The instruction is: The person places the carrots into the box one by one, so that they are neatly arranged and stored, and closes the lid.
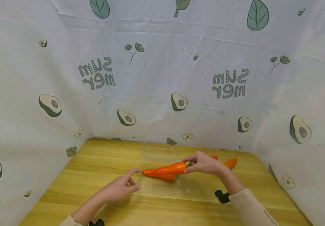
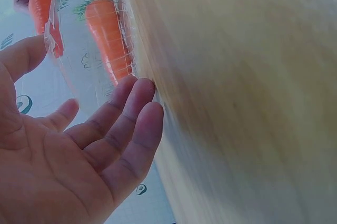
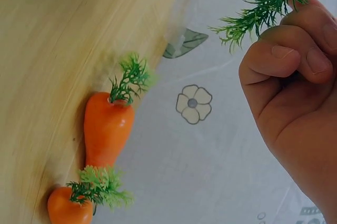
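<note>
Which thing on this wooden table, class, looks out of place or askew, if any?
Nothing is spilled or damaged. Two carrots lie loose on the table behind the right hand, outside the clear plastic tray. That hand holds a carrot over the tray; another lies under it. The left hand touches the tray's edge.

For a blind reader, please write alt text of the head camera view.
The right hand holds a carrot by its leafy top over a clear plastic tray on a wooden table; the left hand touches the tray's edge.
</note>
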A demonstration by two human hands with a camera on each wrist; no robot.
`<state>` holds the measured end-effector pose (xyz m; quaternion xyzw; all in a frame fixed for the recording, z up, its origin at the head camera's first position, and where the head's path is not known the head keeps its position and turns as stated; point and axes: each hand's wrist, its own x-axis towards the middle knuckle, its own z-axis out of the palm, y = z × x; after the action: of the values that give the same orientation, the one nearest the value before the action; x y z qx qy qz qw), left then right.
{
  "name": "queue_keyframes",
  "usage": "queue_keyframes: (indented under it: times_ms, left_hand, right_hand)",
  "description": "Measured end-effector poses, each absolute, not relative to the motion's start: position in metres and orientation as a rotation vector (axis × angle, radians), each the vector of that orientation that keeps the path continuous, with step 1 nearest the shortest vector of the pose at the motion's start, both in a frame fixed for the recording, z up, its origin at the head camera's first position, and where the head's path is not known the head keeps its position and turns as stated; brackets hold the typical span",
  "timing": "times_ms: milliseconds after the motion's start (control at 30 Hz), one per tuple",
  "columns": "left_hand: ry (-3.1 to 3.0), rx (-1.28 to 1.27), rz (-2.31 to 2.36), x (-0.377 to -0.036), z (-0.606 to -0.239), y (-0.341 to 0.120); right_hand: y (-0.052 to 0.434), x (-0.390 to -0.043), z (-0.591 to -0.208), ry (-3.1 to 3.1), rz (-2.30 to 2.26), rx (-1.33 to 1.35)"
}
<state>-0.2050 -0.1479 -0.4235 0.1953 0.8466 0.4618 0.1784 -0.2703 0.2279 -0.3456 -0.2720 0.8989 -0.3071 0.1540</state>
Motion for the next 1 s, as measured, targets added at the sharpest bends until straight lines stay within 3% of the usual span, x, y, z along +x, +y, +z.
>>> queue_keyframes:
  times_ms: [1000]
  left_hand:
    - [2.415,0.555,1.294,-0.205,-0.422,-0.148]
  right_hand:
    - [0.199,-0.266,-0.363,2.597,-0.743,-0.864]
